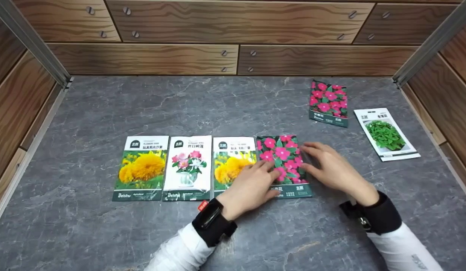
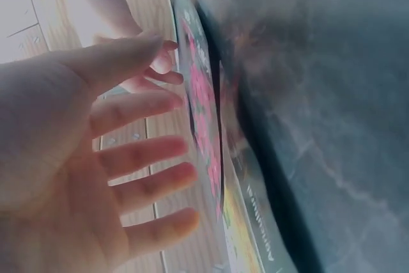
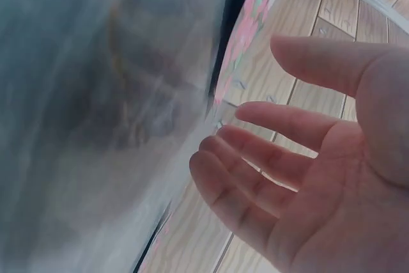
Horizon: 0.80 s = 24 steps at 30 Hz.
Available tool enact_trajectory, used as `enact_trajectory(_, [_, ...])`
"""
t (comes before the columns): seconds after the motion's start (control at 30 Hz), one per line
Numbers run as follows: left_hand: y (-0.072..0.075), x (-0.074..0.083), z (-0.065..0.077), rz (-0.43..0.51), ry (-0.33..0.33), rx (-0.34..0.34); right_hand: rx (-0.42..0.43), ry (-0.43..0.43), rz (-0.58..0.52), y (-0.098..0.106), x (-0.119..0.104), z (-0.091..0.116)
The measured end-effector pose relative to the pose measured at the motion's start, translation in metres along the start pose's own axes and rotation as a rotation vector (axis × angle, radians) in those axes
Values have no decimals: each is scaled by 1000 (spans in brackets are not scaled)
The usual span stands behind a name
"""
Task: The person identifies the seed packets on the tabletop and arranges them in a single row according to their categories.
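Four seed packets lie side by side in a row. At its right end is a pink-flower packet (image 1: 282, 152), with my left hand (image 1: 252, 184) reaching over its left part, fingers spread and extended. That hand also covers part of the yellow-flower packet (image 1: 225, 150) beside it. My right hand (image 1: 329, 165) is at the pink packet's right edge, fingers fairly straight and fingertips right at the border. In the left wrist view the fingertips are close over the pink packet (image 2: 201, 103). The right wrist view shows the right palm bare, nothing held.
Further left in the row are a potted-flower packet (image 1: 187, 169) and another yellow-flower packet (image 1: 142, 169). A second pink-flower packet (image 1: 328, 103) and a green-leaf packet (image 1: 385, 135) lie at the back right. Wood-patterned walls (image 1: 240, 22) bound the grey marbled tabletop (image 1: 180, 101).
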<state>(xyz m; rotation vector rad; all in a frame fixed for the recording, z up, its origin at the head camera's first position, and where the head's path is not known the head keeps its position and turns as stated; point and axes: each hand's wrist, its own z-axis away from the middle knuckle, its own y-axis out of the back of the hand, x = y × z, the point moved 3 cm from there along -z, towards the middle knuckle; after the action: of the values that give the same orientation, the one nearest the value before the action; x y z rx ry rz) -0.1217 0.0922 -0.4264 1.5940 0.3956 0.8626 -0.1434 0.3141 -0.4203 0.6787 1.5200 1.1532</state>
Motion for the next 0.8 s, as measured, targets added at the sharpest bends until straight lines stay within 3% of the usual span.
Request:
enact_trajectory(0.2, [11, -4, -1, 93, 7, 125, -10, -51, 5, 9, 16, -4])
enact_trajectory(0.4, [23, -12, 2, 200, 41, 220, -51, -121, 23, 21, 46, -23])
enact_trajectory(0.63, [37, -18, -3, 183, 60, 237, -85, -232, 71, 38, 92, -55])
enact_trajectory(0.8, [44, -23, -12, 166, 76, 217, -100, -280, 115, 42, 111, -65])
